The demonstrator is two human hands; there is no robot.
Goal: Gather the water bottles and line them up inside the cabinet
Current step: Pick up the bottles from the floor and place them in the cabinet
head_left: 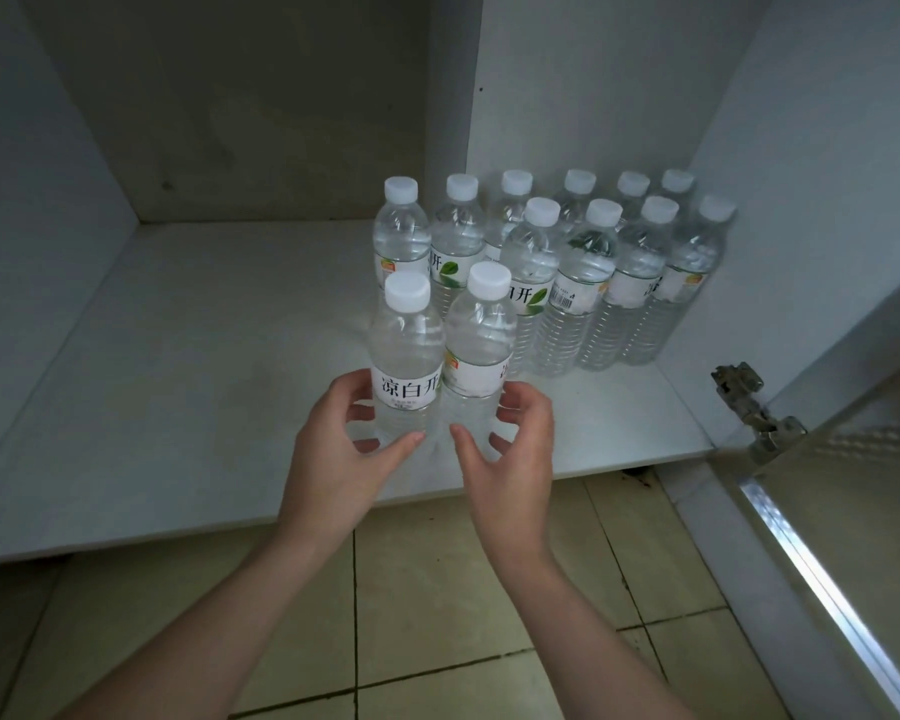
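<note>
The left hand [333, 449] grips one bottle [406, 356], the right hand [510, 449] another [476, 350], fingers curled round each; shoved carelessly, they could topple the standing rows [583, 272].

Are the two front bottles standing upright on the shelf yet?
Upright, caps up: the left bottle and the right bottle. Left hand and right hand hide their bases, so contact with the shelf cannot be told.

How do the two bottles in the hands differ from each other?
The left-hand bottle shows its full printed name on the label; the right-hand bottle is turned, showing mostly blank label. The left hand grips one, the right hand the other. Both are clear, upright, white-capped and touching.
</note>
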